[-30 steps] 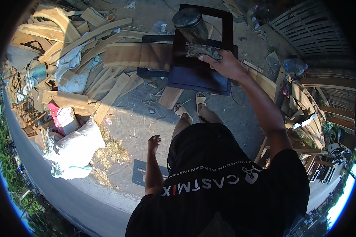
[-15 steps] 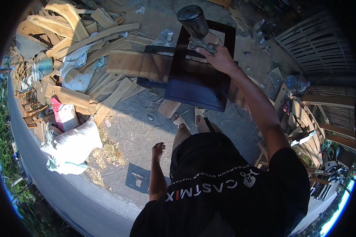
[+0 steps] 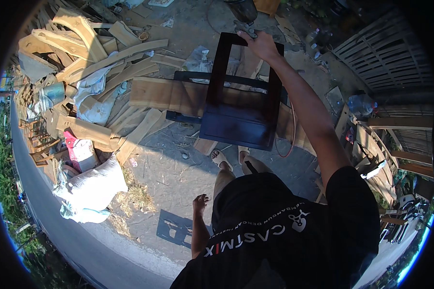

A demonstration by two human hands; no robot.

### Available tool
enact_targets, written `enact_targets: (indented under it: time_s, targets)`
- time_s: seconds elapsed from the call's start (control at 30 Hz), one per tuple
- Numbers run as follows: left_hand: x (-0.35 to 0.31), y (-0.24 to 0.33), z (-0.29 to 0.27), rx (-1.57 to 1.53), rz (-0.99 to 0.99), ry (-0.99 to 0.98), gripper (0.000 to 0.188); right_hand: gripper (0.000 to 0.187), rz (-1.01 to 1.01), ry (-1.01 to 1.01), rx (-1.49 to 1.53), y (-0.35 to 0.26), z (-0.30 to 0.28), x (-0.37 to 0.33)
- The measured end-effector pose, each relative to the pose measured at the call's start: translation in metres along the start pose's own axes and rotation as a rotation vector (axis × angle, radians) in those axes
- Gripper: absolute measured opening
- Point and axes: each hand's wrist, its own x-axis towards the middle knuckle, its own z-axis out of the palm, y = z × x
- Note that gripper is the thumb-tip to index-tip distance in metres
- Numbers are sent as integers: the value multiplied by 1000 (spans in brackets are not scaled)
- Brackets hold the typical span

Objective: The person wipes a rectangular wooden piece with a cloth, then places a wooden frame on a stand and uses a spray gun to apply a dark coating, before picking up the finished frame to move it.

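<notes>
My right hand (image 3: 263, 44) is closed around a paint spray gun (image 3: 246, 30) near the far edge of a dark-stained wooden panel. The gun's dark cup (image 3: 242, 10) sits on top, cut off by the picture's upper edge. Below the hand, the panel (image 3: 238, 127) has a solid near part and a frame around a rectangular opening. It rests across a wide board (image 3: 169, 91), with another dark frame (image 3: 183, 76) partly hidden beneath. My left hand (image 3: 200, 202) hangs low beside my leg, empty, with loosely bent fingers a little apart.
Piled timber offcuts (image 3: 87, 43) fill the left, beside a bucket (image 3: 53, 94) and a white sack (image 3: 94, 185). A thin reddish hose (image 3: 292, 139) curves down right of the panel. Slatted fencing (image 3: 386, 53) and a water jug (image 3: 361, 103) stand at right.
The spray gun and my right hand have moved away from me, from over the panel's opening to its far edge. My left hand has shifted slightly down and right.
</notes>
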Motion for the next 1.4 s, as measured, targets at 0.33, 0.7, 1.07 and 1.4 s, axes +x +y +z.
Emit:
enact_targets:
  time_s: [0.33, 0.7, 1.07, 1.4]
  targets:
    - [27, 28, -24, 70, 29, -45, 40, 83, 101, 167, -49, 75, -46, -37]
    - [68, 89, -61, 288, 78, -142, 42, 65, 136, 308, -44, 114, -89, -125]
    - [98, 114, -98, 434, 126, -210, 38, 48, 245, 135, 113, 35, -99, -331]
    - [115, 120, -95, 503, 152, -238, 32, 37, 389, 85, 357, 37, -86, -411]
